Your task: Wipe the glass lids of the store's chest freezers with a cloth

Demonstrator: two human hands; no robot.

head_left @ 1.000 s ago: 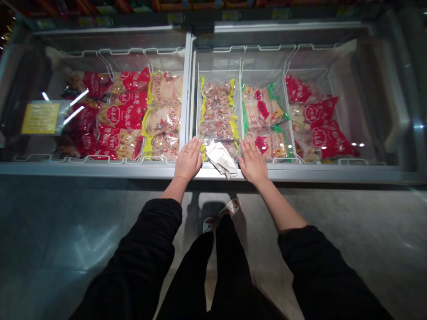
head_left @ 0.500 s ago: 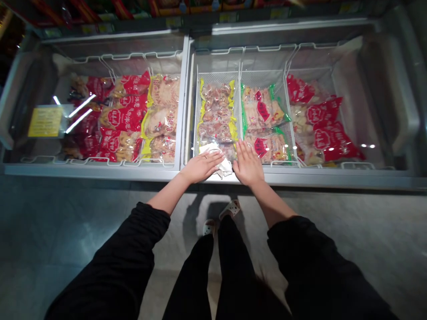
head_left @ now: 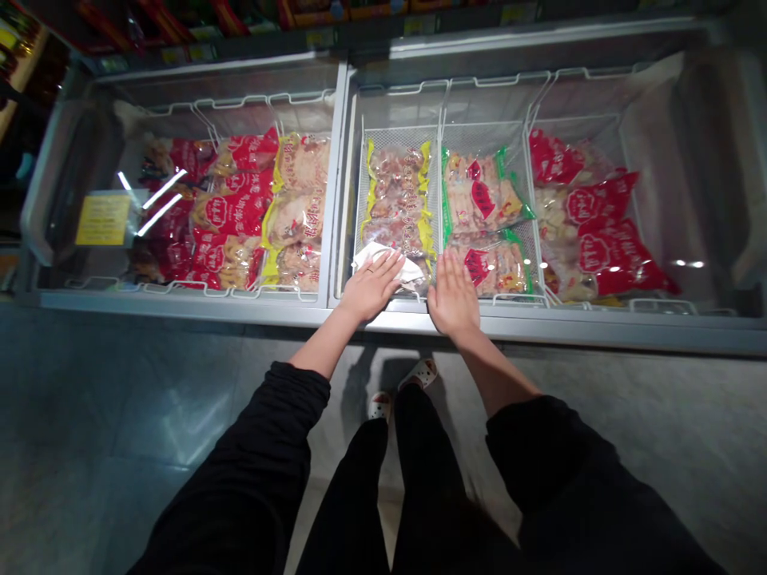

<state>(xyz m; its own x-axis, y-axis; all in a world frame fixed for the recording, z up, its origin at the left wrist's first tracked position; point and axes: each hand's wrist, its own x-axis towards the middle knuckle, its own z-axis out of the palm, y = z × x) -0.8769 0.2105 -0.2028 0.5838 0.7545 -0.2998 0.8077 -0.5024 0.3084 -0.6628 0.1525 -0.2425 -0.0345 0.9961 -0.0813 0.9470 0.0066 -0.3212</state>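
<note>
My left hand (head_left: 371, 285) lies flat, fingers stretched out, on a crumpled white cloth (head_left: 410, 271) that rests on the glass lid of a chest freezer (head_left: 539, 323). Part of the cloth shows past my fingertips. My right hand (head_left: 453, 297) lies flat and open on the same glass just to the right of the cloth, holding nothing. Under the glass below my hands sit a yellow-edged food packet (head_left: 396, 192) and green-edged packets (head_left: 482, 200) in wire baskets.
Red packets (head_left: 599, 231) fill the right basket. The left freezer section holds red packets (head_left: 224, 212), yellow-edged packets (head_left: 296, 208) and a yellow label (head_left: 103, 220) on its glass. A metal divider (head_left: 336, 176) separates the lids. Grey floor and my black-trousered legs (head_left: 413, 479) lie below.
My left hand moved right from the divider onto the cloth and pushed it up the glass. My right hand stayed flat beside it.
</note>
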